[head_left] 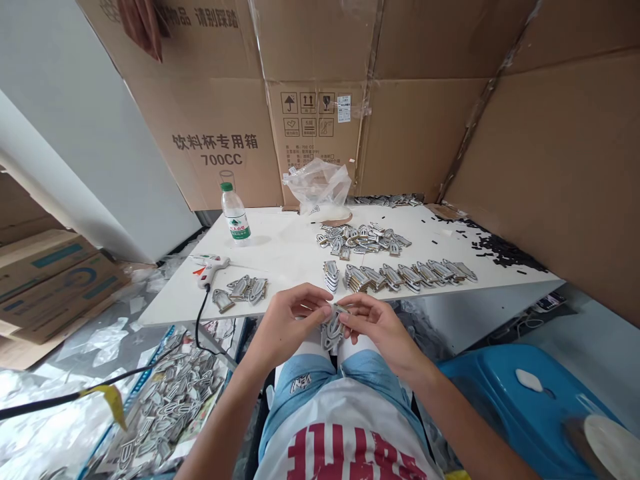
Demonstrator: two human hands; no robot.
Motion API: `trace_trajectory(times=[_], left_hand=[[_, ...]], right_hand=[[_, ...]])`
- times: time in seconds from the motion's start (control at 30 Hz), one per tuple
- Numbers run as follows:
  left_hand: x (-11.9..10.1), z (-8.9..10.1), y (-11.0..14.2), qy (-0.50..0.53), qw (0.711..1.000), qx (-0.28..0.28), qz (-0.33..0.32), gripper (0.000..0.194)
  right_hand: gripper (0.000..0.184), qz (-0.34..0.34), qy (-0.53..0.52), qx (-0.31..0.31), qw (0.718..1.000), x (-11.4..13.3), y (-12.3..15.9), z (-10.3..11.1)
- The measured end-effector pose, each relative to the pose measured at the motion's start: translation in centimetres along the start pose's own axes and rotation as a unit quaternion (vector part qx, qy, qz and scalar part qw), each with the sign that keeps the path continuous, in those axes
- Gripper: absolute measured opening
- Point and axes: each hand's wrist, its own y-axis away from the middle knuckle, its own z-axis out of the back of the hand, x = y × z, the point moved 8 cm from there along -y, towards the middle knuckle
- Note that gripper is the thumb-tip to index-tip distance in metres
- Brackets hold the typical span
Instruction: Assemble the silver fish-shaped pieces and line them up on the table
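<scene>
Both my hands meet just below the front edge of the white table (280,250). My left hand (290,317) is closed, its fingers pinching a small stack of flat grey-and-white cut-out pieces (331,331). My right hand (373,323) is closed too, pinching the top of the same stack from the right. A row of similar pieces (405,275) lies overlapped along the table in front of my hands, and a loose heap of them (363,239) sits behind it. A few more pieces (243,290) lie at the left.
A hot glue gun (209,267) with a black cord lies at the table's left, a water bottle (235,217) and a plastic bag (320,187) behind. Black scraps (500,250) litter the right. Cardboard walls surround the table. A blue stool (525,400) stands right; more pieces (165,407) lie on the floor left.
</scene>
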Motion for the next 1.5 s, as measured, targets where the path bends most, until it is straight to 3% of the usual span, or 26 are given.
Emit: trace_trajectory(times=[0.3, 0.5, 0.93, 1.27, 1.4, 1.5], left_hand=[[-0.3, -1.0, 0.5, 0.022, 0.999, 0.039, 0.017, 0.017], [-1.3, -0.7, 0.5, -0.094, 0.995, 0.008, -0.039, 0.009], [-0.7, -0.8, 0.5, -0.115, 0.993, 0.015, -0.032, 0.010], [-1.5, -0.6, 0.4, -0.122, 0.989, 0.001, -0.083, 0.009], [-0.5, -0.7, 0.2, -0.076, 0.995, -0.005, -0.059, 0.025], [0.4, -1.5, 0.2, -0.019, 0.999, 0.035, -0.005, 0.026]], right_hand=[[0.043, 0.004, 0.006, 0.011, 1.000, -0.2, -0.1, -0.1], [0.043, -0.002, 0.010, 0.027, 1.000, -0.3, -0.2, -0.2], [0.042, -0.009, 0.010, 0.017, 1.000, -0.1, 0.0, 0.0], [0.039, 0.000, -0.036, -0.016, 0.999, 0.1, 0.2, 0.2], [0.040, 0.010, -0.078, -0.030, 0.996, 0.5, 0.4, 0.2], [0.038, 0.026, -0.083, -0.032, 0.996, 1.0, 0.6, 0.0]])
